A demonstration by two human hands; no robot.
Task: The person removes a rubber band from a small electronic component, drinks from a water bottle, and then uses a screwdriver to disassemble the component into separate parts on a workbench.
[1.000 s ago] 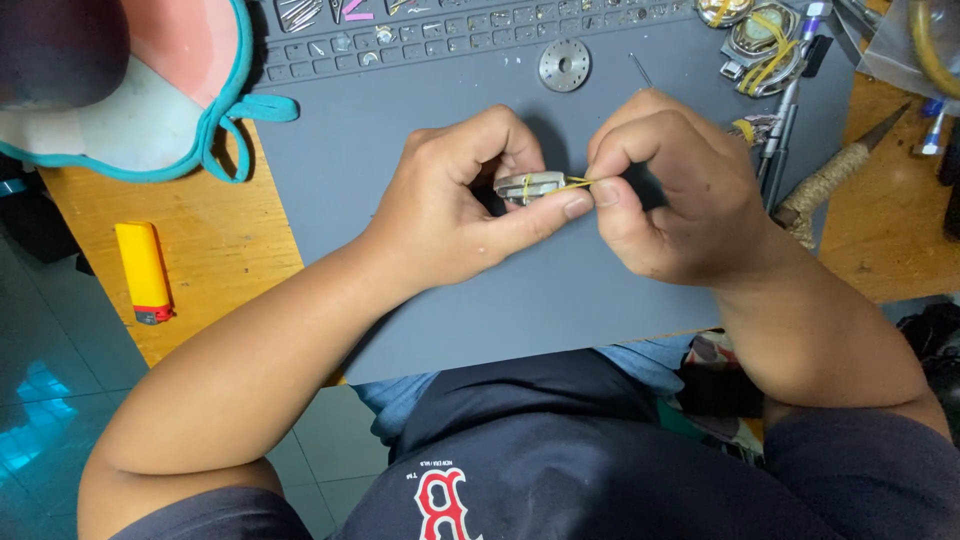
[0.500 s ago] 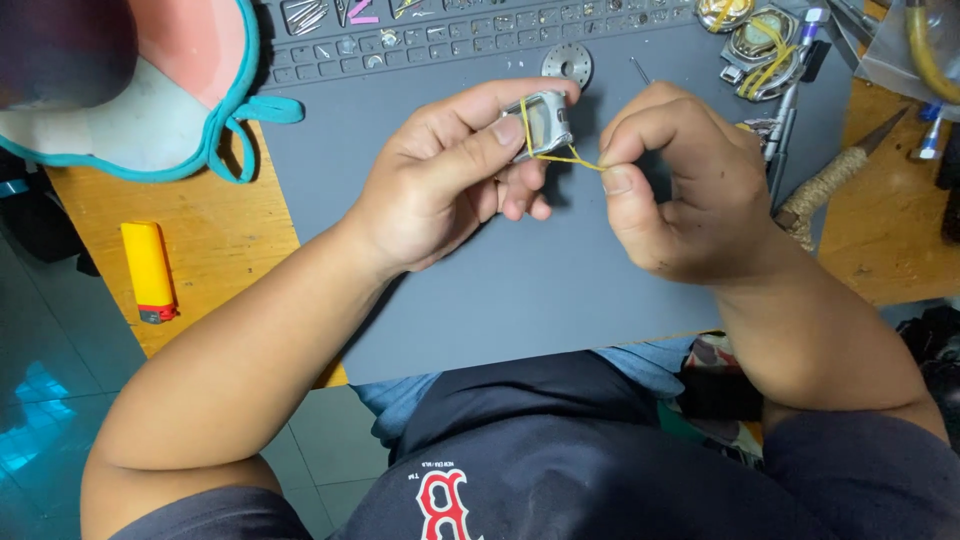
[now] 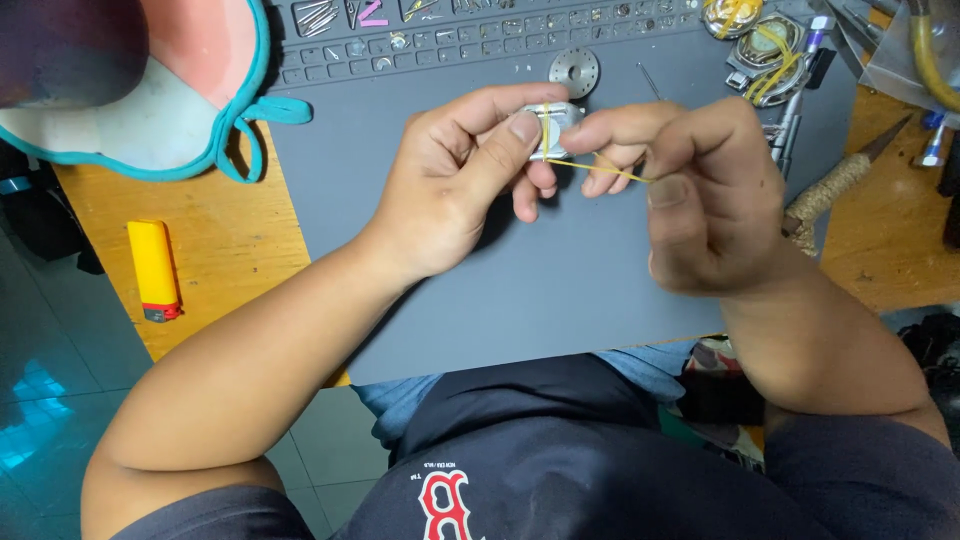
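bare grey mat below hands, metal disc just beyond

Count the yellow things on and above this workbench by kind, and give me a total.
Yellow rubber band, stretched between the left hand and right hand around a small metal part: 1
Yellow lighter on the wooden table: 1
Yellow-banded metal parts at the mat's top right: 2
Yellow tube, right edge: 1
Total: 5

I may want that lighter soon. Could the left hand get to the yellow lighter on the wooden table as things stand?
Probably yes. The yellow lighter lies in the open on the wooden table with nothing over it, but the left hand is busy holding the small metal part and would have to release it.
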